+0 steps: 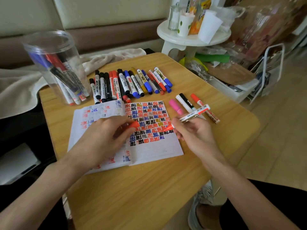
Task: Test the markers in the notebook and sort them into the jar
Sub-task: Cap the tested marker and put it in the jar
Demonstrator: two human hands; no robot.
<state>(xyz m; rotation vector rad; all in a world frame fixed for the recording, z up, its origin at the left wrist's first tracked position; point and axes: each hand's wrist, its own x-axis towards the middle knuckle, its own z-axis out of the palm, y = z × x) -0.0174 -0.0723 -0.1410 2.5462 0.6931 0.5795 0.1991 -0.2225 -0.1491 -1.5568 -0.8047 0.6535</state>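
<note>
A white-barrelled red marker (194,113) sits pinched in our right hand (196,136) at frame centre, tip over the scribbled open notebook (157,150); our left hand (101,135) pinches its red cap (134,125). We judge testing underway; next, recap, then the clear plastic jar (54,67) upper left.

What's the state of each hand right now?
Left hand: fingers pinch a red cap.
Right hand: holds an uncapped red marker, tip over the notebook.
</note>
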